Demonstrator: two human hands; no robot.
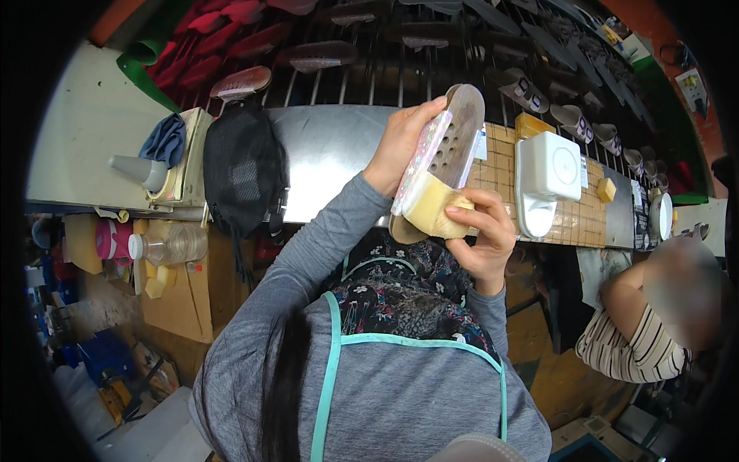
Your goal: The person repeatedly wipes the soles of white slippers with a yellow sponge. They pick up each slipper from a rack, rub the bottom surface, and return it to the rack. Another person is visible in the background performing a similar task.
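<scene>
My left hand (402,145) is closed around a slipper with a pink, star-patterned side (425,154), tilted above the workbench edge. Against it lies a grey-brown, foot-shaped form (463,123) with several round holes. Across its lower end runs a pale yellow, foam-like band (429,206), crinkled at its right side. The thumb and fingers of my right hand (489,235) pinch that crinkled side. Whether the band is the slipper's strap or a separate sponge, I cannot tell.
Beyond the metal workbench (327,146), a rack holds several slippers and soles. A black mesh bag (240,165) hangs at the left. A white container (548,169) and a yellow sponge block (606,189) stand to the right. Another person in a striped sleeve (627,350) sits at far right.
</scene>
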